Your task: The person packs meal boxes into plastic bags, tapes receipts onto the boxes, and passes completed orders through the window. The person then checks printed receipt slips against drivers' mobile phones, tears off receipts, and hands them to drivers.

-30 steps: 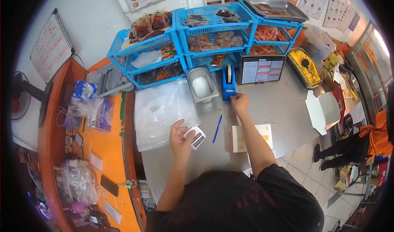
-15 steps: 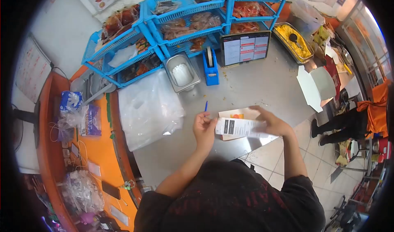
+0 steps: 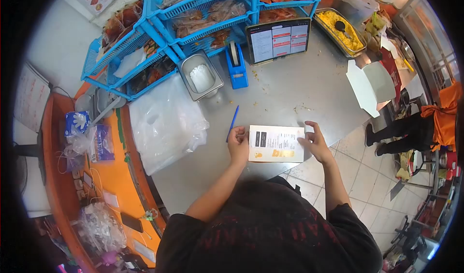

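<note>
A white box with orange print [image 3: 278, 156] sits near the front edge of the metal table. The receipt [image 3: 276, 140] lies unfolded across its top. My left hand [image 3: 238, 141] is at the left end of the box and receipt, its fingers curled; whether it grips an edge is hard to make out. At the right end, my right hand [image 3: 315, 142] has its fingers apart, with the thumb touching the receipt's end. A blue pen [image 3: 233, 123] lies just beyond my left hand.
Beyond are a blue tape dispenser [image 3: 237, 70], a metal container [image 3: 200, 77], a tablet [image 3: 279, 40] and blue racks [image 3: 208, 24]. Plastic bags [image 3: 166, 123] lie left, an open carton [image 3: 369, 87] right. A person in orange [image 3: 444, 118] stands at far right.
The folded receipt was opened out between my hands and now rests on the box. My right hand has left the tape dispenser and come to the box's right end. The view has shifted.
</note>
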